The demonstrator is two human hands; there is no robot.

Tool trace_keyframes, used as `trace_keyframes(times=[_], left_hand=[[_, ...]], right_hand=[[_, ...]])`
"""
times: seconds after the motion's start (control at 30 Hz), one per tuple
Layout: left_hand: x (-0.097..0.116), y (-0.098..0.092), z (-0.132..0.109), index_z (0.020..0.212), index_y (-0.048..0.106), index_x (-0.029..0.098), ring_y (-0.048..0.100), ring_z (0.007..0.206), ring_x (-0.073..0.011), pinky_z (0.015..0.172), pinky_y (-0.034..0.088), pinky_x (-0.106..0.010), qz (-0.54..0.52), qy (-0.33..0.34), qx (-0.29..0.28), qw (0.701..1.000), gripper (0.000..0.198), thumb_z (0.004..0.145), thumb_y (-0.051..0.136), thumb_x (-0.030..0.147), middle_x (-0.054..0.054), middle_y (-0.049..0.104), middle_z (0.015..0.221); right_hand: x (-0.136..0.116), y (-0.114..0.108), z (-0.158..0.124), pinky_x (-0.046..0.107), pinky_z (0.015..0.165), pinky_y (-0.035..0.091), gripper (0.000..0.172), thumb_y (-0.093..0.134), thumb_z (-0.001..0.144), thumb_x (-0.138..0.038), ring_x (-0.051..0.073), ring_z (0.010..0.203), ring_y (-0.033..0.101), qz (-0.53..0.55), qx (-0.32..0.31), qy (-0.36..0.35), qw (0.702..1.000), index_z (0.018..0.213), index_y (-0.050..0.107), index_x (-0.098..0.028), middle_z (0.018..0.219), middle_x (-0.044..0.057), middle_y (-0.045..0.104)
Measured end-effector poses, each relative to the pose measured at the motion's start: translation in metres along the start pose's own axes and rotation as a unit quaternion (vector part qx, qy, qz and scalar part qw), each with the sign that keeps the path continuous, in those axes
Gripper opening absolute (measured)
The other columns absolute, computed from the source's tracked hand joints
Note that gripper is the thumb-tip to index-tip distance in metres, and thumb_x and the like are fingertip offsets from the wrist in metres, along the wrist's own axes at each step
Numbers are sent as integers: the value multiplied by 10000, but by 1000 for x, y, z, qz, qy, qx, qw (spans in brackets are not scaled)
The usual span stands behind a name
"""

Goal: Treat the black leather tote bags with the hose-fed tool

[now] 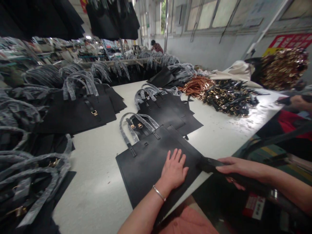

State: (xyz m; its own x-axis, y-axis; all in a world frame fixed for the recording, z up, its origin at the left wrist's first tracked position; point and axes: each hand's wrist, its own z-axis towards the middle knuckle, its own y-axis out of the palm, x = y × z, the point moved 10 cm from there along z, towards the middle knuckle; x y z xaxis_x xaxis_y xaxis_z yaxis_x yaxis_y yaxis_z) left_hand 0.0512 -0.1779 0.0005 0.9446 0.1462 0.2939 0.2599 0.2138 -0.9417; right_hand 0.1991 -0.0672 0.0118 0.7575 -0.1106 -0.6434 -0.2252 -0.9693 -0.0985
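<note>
A black handbag (146, 162) lies flat on the white table, its plastic-wrapped handles (125, 130) pointing away from me. My left hand (174, 169) presses flat on the bag's face with the fingers stretched out, a silver bangle at its wrist. My right hand (235, 169) is closed around a black vacuum nozzle (209, 163) on a thick tube. The nozzle's tip meets the bag's right edge. Two gold-coloured buckles (139, 125) show between the handles. Behind this bag, more black bags (165, 110) lie overlapped.
Stacked black bags (80, 112) with wrapped handles fill the left side. Brown straps (198, 86) and black buckled straps (230, 99) are heaped at the back right. Another person's hand (298, 103) is at the right edge. Bags hang overhead (113, 19).
</note>
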Motion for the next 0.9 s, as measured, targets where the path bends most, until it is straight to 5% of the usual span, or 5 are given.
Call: trace_keyframes(times=[0.33,0.5,0.63,0.73,0.9], left_hand=[[6,1,-4,1414,410,191,204,1442,-266,1179,171,-496,-13,-8,-22,1000,526,961,407,457,-105,306,1539],[41,5,-35,1446,375,162,144,1458,-286,1183,161,-527,-60,3,-46,997,607,953,382,516,-135,241,1561],[69,6,-60,1433,396,164,230,1435,-283,1174,223,-514,-135,39,-75,987,646,911,473,537,-136,291,1541],[42,-4,-55,1373,471,180,390,1353,-234,1151,311,-438,-172,-27,-38,984,503,939,455,432,-94,455,1451],[-11,-21,-39,1398,452,199,215,1431,-333,1162,160,-597,-77,-103,31,991,560,926,461,501,-118,345,1518]], right_hand=[[-31,-25,1,219,432,473,489,712,770,-525,135,514,587,60,158,-123,978,1111,530,-226,708,-28,602],[-19,-9,-12,235,481,464,805,720,759,-509,175,534,600,-26,98,-101,990,1416,392,-178,580,-18,636],[-18,24,-3,244,511,478,831,659,807,-554,171,546,613,-44,56,-97,993,1457,330,-155,598,-10,650],[-35,39,13,237,469,487,726,681,788,-556,147,526,607,-1,44,-121,992,1365,414,-206,718,-15,645],[-69,40,51,194,388,462,425,724,753,-520,101,467,573,26,46,-119,991,979,564,-197,750,-16,612]])
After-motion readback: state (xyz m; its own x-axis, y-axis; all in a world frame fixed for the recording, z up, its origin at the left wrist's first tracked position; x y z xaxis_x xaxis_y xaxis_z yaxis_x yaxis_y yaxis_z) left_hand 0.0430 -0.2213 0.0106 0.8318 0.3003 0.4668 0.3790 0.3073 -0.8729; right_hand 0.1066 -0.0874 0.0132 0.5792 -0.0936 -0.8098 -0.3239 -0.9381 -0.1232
